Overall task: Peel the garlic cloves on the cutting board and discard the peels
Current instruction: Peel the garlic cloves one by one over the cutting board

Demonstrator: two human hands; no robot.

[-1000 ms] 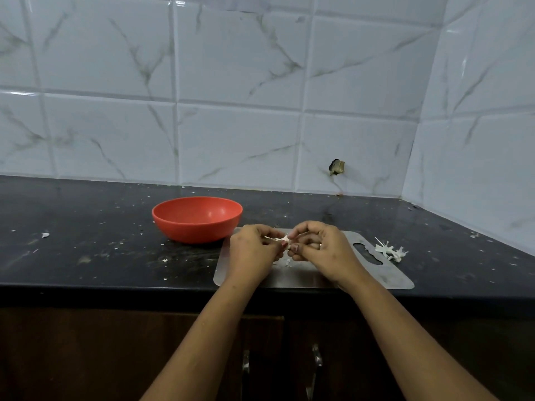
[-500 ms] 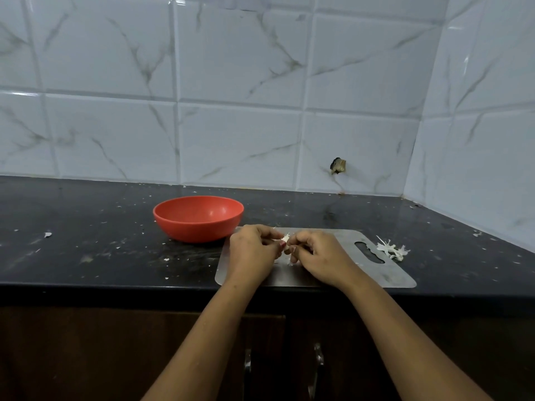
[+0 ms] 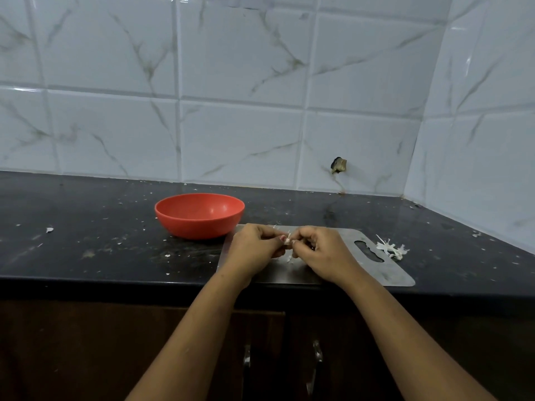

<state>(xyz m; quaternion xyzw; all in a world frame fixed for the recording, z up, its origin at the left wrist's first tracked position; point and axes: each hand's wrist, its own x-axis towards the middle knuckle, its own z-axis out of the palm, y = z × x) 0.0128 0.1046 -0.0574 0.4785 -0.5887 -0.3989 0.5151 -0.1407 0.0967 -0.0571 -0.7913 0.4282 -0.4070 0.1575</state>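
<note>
Two hands pinch one garlic clove (image 3: 287, 241) above the cutting board (image 3: 388, 270).
The left hand (image 3: 254, 250) and right hand (image 3: 321, 251) curl round the clove and hide most of it. The board sits at the front edge of the dark counter (image 3: 86, 227), with a red bowl (image 3: 199, 215) just left and peels (image 3: 390, 248) off its right end.

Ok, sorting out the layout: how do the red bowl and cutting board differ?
The red bowl is round and deep; the cutting board is flat with a handle slot. The bowl stands untouched; the left hand and right hand peel garlic over the board. Both sit on the counter.
</note>
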